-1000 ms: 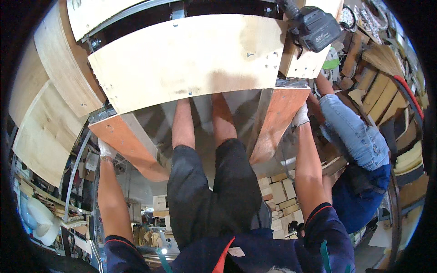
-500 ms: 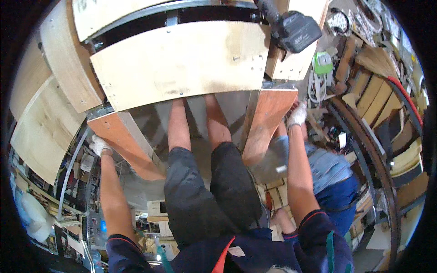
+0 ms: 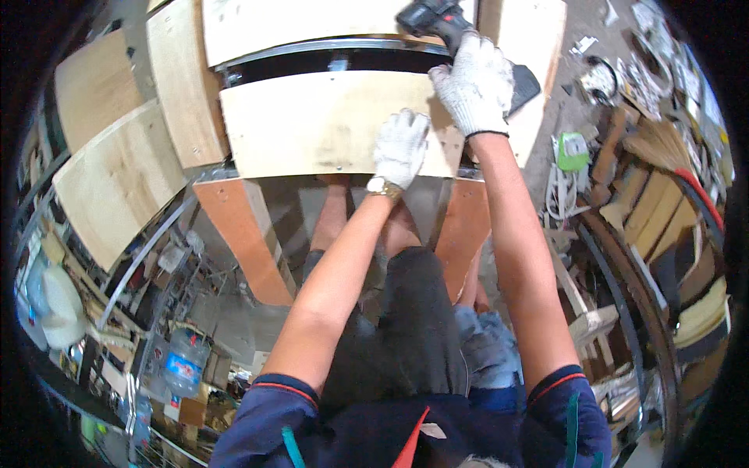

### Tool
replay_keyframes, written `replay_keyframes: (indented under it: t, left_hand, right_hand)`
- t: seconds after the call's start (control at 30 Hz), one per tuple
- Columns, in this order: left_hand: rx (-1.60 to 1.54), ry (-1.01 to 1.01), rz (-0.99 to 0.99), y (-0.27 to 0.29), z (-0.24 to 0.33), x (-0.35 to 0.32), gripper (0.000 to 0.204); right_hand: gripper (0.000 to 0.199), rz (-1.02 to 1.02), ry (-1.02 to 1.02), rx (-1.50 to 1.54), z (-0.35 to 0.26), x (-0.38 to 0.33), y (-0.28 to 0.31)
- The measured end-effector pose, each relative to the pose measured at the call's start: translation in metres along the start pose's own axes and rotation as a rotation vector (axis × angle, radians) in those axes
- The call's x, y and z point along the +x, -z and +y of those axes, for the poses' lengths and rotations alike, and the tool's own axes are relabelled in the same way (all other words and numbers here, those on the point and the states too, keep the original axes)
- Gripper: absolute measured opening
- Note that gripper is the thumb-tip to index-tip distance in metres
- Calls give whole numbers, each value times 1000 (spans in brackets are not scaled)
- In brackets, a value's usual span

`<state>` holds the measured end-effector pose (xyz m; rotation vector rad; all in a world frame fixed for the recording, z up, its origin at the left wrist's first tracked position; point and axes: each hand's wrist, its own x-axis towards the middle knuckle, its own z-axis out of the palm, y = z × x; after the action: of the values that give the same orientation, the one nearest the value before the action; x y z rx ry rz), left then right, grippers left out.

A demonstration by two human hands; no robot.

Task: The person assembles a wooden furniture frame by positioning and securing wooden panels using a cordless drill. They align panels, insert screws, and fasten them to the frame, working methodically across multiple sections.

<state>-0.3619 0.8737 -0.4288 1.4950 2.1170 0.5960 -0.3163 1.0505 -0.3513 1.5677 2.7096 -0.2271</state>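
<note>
My right hand (image 3: 477, 87), in a white knit glove, is wrapped round the handle of a black cordless drill (image 3: 429, 17). The drill lies over the right end of the pale plywood, its battery showing beyond my wrist. Gloved in the same way, my left hand (image 3: 401, 148) rests on the right part of a curved plywood panel (image 3: 304, 129), fingers stretched out. Below that panel, two reddish plywood boards (image 3: 243, 238) slant down on either side of my legs. A dark gap with a metal frame (image 3: 339, 61) separates the panel from another pale board (image 3: 312, 23).
More curved plywood pieces (image 3: 129, 183) stand at the left, near a large water bottle (image 3: 186, 363). At the right lie wood scraps (image 3: 644, 210), a broom (image 3: 659, 144) and curved metal rails (image 3: 647, 327). A person in denim (image 3: 488, 347) is close by my right arm.
Both hands have left the sides of the reddish boards. My right hand has gone up and taken hold of the drill; my left has moved onto the panel. The view has shifted.
</note>
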Motion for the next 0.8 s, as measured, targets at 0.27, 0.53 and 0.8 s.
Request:
replay_keyframes:
  t: [0.27,0.53,0.8]
  left_hand:
    - [-224,139,-36,9,-13,6,13]
    - [-1495,946,269,69,-50,-34,25]
    - [-2064,1075,305,164,-85,-76,28]
  right_hand:
    - [54,-201,-308,73,1,51,-33]
    - [54,-299,-148,680,-9,-64,9]
    - [44,-611,5,982,-132,-184,40]
